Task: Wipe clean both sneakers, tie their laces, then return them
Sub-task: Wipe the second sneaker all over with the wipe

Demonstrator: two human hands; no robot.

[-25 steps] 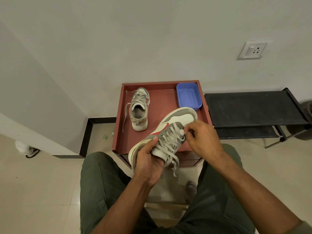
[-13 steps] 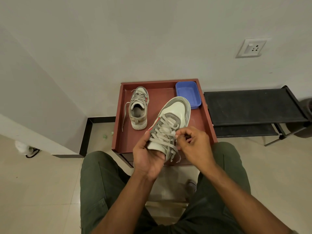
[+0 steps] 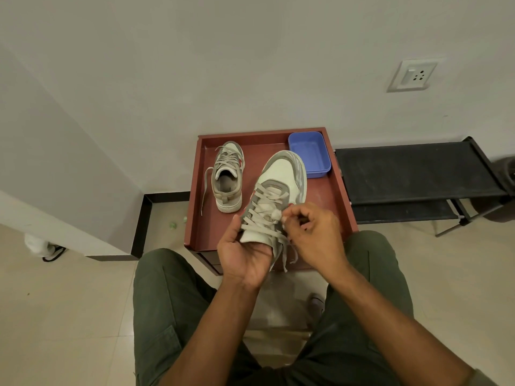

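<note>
A grey-and-white sneaker (image 3: pixel 281 176) with a red side stripe is held above the red-brown tray (image 3: pixel 338 201), toe pointing away from me. My left hand (image 3: pixel 245 257) grips its heel end from below, thumb on the left side. My right hand (image 3: pixel 312 232) pinches a small white wad (image 3: pixel 277 215) against the grey laces (image 3: pixel 262 215) on the tongue. Loose lace ends hang down between my hands. The second sneaker (image 3: pixel 227 178) stands on the left of the tray, its laces untied and one lace trailing to the left.
A blue plastic tub (image 3: pixel 309 153) sits in the tray's far right corner. A black low rack (image 3: pixel 415 174) stands to the right against the wall. My knees in green trousers flank the tray's near edge. A wall socket (image 3: pixel 412 75) is up right.
The held sneaker turned from lying on its side to top-up with the toe away. My right hand moved from the toe end down to the laces near the tongue.
</note>
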